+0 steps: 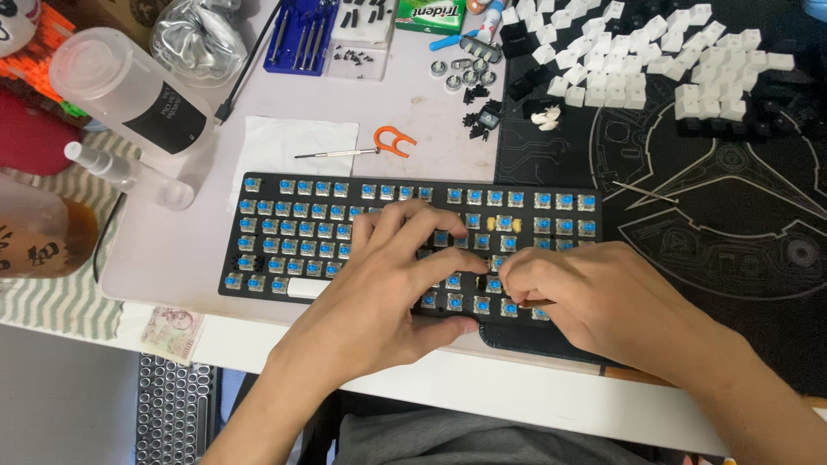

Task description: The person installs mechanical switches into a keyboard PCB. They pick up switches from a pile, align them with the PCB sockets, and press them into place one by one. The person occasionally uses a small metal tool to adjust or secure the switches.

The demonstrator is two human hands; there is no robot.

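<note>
A black keyboard with its keycaps off shows rows of blue-stemmed switches. My left hand lies flat on its middle, fingers spread over the switches, thumb at the front edge. My right hand is bunched on the lower right part of the keyboard, fingertips pinched at a switch. A thin wooden-looking stick pokes out under the right fingers; whether the hand grips it is hidden.
White and black keycaps lie on a dark patterned desk mat. An orange keycap puller, a small screwdriver, a blue screwdriver set, plastic bottles and a banknote sit around.
</note>
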